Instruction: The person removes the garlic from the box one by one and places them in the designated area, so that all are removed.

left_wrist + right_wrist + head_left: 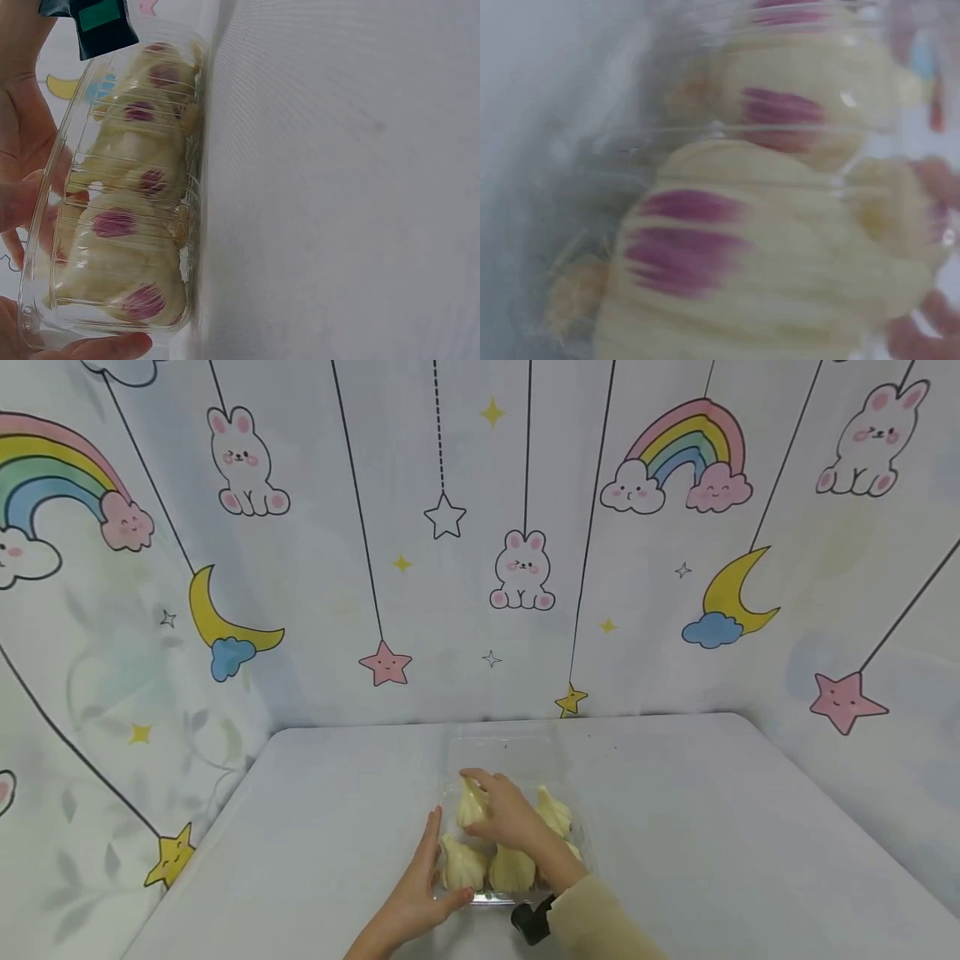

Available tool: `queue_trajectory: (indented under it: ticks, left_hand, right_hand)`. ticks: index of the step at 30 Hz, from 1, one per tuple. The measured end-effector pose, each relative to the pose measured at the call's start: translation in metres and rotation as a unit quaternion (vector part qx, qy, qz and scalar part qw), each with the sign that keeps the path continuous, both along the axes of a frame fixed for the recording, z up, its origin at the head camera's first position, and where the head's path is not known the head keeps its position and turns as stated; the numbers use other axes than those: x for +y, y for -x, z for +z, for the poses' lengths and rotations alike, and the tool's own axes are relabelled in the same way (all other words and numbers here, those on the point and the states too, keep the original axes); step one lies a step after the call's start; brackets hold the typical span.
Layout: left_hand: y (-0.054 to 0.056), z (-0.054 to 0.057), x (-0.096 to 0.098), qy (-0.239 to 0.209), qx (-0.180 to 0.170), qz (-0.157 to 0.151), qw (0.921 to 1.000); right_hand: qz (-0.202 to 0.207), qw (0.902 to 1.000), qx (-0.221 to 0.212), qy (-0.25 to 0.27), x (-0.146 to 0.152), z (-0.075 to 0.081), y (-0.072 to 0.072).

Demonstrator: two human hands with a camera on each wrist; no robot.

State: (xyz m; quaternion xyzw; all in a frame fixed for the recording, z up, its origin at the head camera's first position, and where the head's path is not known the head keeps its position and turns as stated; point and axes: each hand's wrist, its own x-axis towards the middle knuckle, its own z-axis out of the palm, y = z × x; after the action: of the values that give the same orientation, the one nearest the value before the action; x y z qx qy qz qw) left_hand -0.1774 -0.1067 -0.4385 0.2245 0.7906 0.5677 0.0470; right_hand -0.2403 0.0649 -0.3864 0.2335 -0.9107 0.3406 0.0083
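A garlic bulb (pixel 472 803) at the back left of a clear plastic box (pixel 495 899) is pinched between the thumb and fingers of my right hand (pixel 512 817). My left hand (pixel 412 889) braces the box's front left corner, fingers straight along the left side and thumb at the front rim. Several more garlic bulbs sit inside, among them a front left bulb (pixel 463 864), a front middle bulb (pixel 512 868) and a back right bulb (pixel 553 812). In the left wrist view, purple-streaked bulbs (pixel 116 223) show through the ribbed wall. The right forearm partly hides the front right bulb.
The box's clear lid (pixel 502 747) lies folded back on the white table (pixel 675 827). A black wrist-camera mount (pixel 531 922) juts out by the right sleeve (pixel 600 922). Behind the table hangs a patterned cloth (pixel 315 568) with rabbits, stars and moons.
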Motion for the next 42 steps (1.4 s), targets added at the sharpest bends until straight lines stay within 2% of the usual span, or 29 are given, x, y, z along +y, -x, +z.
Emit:
queue_trajectory:
  ticks: [7,13,21,28,42]
  left_hand:
    - [0.0,-0.001,0.0,0.001,0.0,-0.003,1.0]
    - [0.001,-0.002,0.0,0.003,0.001,-0.002,1.0]
    - [-0.001,-0.002,0.0,0.005,0.0,0.004,1.0]
    - [0.0,-0.001,0.0,0.01,-0.003,0.006,0.9999]
    - [0.0,-0.001,0.0,-0.003,0.004,0.008,1.0]
  right_hand:
    - [-0.006,0.9995,0.004,0.032,0.006,-0.001,-0.005]
    - [-0.009,0.9982,0.022,0.055,0.012,0.009,-0.013]
    - [-0.012,0.9972,0.027,0.069,0.021,0.022,-0.022]
    - [-0.004,0.9973,0.036,0.065,0.03,0.026,-0.024]
    - [-0.041,0.9935,0.028,0.103,0.05,0.031,-0.028]
